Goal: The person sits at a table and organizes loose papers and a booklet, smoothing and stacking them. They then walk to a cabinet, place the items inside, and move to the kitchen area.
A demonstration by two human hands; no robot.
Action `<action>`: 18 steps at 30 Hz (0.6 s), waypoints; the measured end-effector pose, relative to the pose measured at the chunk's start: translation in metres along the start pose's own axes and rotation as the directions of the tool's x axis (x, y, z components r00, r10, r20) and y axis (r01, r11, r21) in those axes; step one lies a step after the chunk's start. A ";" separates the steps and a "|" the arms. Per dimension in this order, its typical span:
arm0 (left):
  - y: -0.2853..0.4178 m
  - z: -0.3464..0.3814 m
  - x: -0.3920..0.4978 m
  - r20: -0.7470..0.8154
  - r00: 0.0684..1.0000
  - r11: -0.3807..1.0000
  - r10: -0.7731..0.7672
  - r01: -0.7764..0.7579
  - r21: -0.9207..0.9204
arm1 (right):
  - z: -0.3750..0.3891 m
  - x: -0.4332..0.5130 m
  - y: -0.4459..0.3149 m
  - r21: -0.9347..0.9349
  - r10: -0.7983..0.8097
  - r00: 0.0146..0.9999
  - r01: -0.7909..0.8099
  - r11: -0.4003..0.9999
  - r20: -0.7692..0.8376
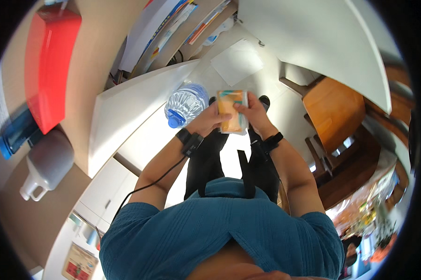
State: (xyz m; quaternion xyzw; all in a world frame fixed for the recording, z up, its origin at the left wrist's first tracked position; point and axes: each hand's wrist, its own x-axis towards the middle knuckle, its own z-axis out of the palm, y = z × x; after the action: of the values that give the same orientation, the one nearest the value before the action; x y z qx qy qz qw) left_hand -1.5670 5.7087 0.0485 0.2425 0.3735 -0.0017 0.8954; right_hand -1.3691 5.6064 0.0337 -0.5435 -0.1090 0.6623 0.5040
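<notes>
Both of my hands hold a small flat packet [232, 110] with a yellow and teal printed face and a clear edge, out in front of my thighs. My left hand [207, 119] grips its left side, the thumb lying across the lower front. On the opposite side my right hand [255, 111] clasps it, thumb pressed on the printed face. Slight blur hides what exactly the packet is. Left of my hands, a large clear water bottle [187, 103] with a blue cap stands on the floor. Dark straps with small devices circle both wrists.
Shelves of books [172, 31] stand ahead on the left. A pale sheet [237, 62] lies on the floor beyond my feet. At right are a white panel [329, 45] and a wooden chair [333, 108]. Far left, a red container [52, 66] and a grey jug [51, 162] show.
</notes>
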 end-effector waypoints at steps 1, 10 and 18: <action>-0.016 -0.011 0.002 -0.007 1.000 0.997 0.024 -0.025 -0.073 | 0.001 0.011 0.018 0.012 -0.019 0.997 0.018 1.000 0.079; -0.046 -0.097 0.015 -0.436 0.833 0.735 0.340 0.053 0.676 | -0.110 0.134 0.157 0.081 0.402 0.898 -0.393 0.916 -0.181; 0.006 -0.172 -0.128 -0.105 -0.081 0.072 0.991 -0.340 0.938 | -0.253 0.344 0.328 0.167 0.424 0.584 -0.442 0.882 -0.692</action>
State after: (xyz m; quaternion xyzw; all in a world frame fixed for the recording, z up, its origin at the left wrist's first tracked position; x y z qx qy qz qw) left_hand -1.7725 5.7662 0.0331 0.6781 0.4795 0.4930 0.2593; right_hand -1.3055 5.6209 -0.5005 -0.7716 0.2218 0.5011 0.3232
